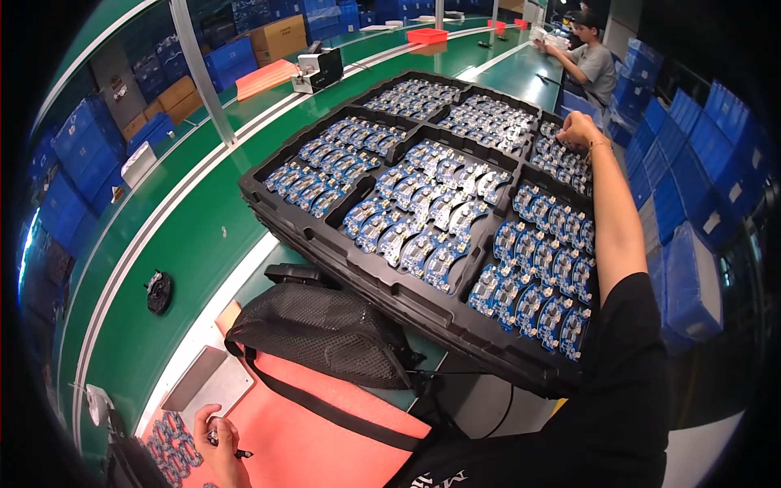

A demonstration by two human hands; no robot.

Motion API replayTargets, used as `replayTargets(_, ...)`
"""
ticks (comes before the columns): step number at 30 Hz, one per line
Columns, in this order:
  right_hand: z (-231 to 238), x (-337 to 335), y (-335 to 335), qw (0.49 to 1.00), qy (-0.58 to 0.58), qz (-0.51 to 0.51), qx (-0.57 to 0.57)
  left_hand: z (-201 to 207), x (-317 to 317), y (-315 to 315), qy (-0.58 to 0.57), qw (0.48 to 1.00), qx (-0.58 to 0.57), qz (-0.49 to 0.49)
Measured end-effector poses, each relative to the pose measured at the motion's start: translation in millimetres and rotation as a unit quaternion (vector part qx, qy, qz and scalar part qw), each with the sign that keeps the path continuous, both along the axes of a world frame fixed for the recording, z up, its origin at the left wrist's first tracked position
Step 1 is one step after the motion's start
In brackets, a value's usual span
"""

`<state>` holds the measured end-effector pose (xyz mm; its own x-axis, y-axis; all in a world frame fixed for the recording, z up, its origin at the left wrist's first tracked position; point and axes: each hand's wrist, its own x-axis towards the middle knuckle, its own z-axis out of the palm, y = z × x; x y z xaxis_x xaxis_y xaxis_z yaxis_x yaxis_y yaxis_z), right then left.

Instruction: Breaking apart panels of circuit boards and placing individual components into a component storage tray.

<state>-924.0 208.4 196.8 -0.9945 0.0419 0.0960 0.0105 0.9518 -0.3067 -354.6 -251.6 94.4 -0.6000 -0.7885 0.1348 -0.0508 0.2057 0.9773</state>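
Observation:
My right hand (579,130) is stretched out over the far right compartment of a black plastic tray (399,289). Its fingers are bent and pinched down by the small blue circuit boards (561,159) there; what lies between the fingertips is hidden. Rows of curved blue circuit boards (415,195) fill the tray's compartments. At the lower left, my left hand (218,451) is curled around a small dark part (241,453), too small to name. Beside that hand, more circuit boards (172,447) lie on a pink foam sheet (325,407).
A black mesh bag (317,333) with a strap lies between tray and foam. Next to it is a metal tray (210,382). A black part (159,293) lies on the green conveyor (203,244). Blue bins (691,276) are stacked right; a co-worker (592,61) sits farther back.

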Motion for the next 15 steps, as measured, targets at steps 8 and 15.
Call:
replayTargets(8,0,-9,-2,0.996,0.009,-0.019,-0.088,1,0,6,-0.004,0.999,0.043,-0.007)
replayTargets(15,-4,-1,-2,0.998,0.017,0.011,-0.057,21,-11,32,0.083,0.983,0.161,-0.044)
